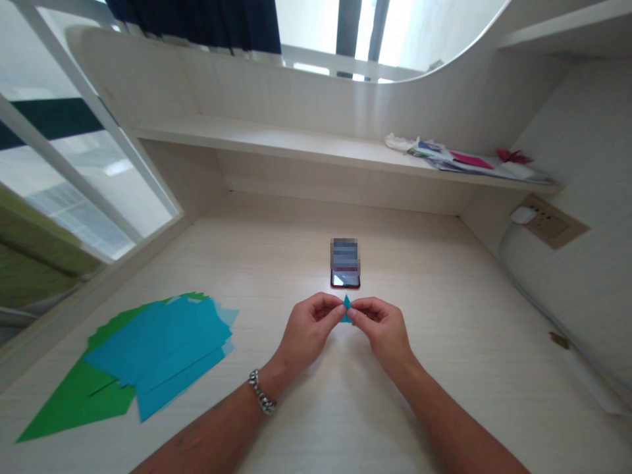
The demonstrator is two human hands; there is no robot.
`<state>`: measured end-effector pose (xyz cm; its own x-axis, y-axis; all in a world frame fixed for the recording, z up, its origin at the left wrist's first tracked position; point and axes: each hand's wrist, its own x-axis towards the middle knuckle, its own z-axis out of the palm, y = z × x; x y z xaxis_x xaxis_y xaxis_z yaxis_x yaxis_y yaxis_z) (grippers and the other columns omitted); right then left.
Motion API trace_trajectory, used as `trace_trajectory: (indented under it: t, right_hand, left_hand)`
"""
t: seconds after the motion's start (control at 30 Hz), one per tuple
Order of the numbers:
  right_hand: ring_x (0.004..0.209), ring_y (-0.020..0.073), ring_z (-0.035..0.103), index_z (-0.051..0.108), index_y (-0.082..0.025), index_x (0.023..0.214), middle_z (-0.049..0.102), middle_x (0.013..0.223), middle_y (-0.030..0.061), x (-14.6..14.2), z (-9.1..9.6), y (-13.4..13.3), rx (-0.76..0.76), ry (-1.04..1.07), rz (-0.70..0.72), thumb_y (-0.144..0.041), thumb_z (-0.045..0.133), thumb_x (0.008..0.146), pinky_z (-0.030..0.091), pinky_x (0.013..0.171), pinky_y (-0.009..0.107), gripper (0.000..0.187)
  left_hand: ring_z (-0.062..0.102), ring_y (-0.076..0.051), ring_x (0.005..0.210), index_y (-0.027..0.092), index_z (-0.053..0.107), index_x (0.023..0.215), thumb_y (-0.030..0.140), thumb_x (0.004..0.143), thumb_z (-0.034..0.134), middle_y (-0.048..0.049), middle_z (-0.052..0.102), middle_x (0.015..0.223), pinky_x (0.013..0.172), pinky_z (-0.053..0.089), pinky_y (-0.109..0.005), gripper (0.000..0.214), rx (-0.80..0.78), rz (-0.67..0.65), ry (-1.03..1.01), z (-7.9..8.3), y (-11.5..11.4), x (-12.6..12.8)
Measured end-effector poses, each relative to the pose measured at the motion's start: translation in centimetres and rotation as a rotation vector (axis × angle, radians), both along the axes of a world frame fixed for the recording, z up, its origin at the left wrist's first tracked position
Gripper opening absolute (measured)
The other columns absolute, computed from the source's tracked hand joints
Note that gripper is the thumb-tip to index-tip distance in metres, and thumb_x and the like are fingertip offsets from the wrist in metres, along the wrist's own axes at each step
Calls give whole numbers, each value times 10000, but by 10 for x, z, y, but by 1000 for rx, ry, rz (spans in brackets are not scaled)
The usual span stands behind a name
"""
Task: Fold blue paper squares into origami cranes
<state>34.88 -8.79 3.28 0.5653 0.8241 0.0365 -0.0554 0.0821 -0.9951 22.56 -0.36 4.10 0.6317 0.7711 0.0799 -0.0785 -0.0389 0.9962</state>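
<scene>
A small folded piece of blue paper (347, 302) is pinched between both my hands over the middle of the desk, its pointed tip sticking up and a bit of its lower edge showing below the fingers. My left hand (312, 326), with a chain bracelet on the wrist, grips it from the left by thumb and fingertips. From the right, my right hand (383, 328) pinches the same paper. The fingers hide most of its folds. Just beyond the fingertips lies a phone (345, 263) with a lit, partly blurred screen.
Spread blue paper sheets (172, 342) lie at the left on top of green sheets (74, 401). A shelf (296, 141) runs along the back, holding papers (469, 161) at its right. On the right wall, a cable (513, 273) hangs from a socket (555, 220).
</scene>
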Motion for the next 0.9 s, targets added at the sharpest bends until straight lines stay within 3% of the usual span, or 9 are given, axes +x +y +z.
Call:
trace_trajectory:
  t: [0.3, 0.5, 0.63, 0.9]
  right_hand:
    - [678, 167, 609, 668, -178, 767, 664, 733, 20, -4, 3, 0, 60, 36, -78, -249, 774, 635, 501, 643, 300, 183]
    - [691, 175, 617, 690, -178, 882, 679, 753, 32, -1, 4, 0, 26, 97, 27, -275, 779, 626, 497, 643, 303, 287]
    - [638, 167, 600, 706, -152, 785, 683, 700, 44, 2, 1, 0, -35, 36, 99, -318, 756, 665, 474, 620, 298, 211]
    - [591, 144, 568, 688, -158, 680, 667, 645, 23, 4, -1, -1, -58, -15, 66, -315, 749, 671, 443, 594, 271, 169]
  left_hand:
    - [632, -150, 741, 145, 619, 859, 269, 728, 717, -37, 667, 811, 700, 520, -270, 205, -27, 11, -61, -1, -2, 0]
    - [621, -134, 755, 161, 563, 878, 234, 769, 678, -20, 634, 822, 699, 509, -253, 175, -2, -14, -85, -3, -4, 0]
    - [619, -140, 760, 164, 529, 871, 231, 788, 657, -21, 614, 819, 710, 507, -270, 166, 31, -46, -62, -2, -6, -2]
    - [619, -154, 784, 175, 485, 888, 189, 821, 606, -29, 606, 831, 718, 500, -294, 138, 82, -94, -9, -1, -6, -4]
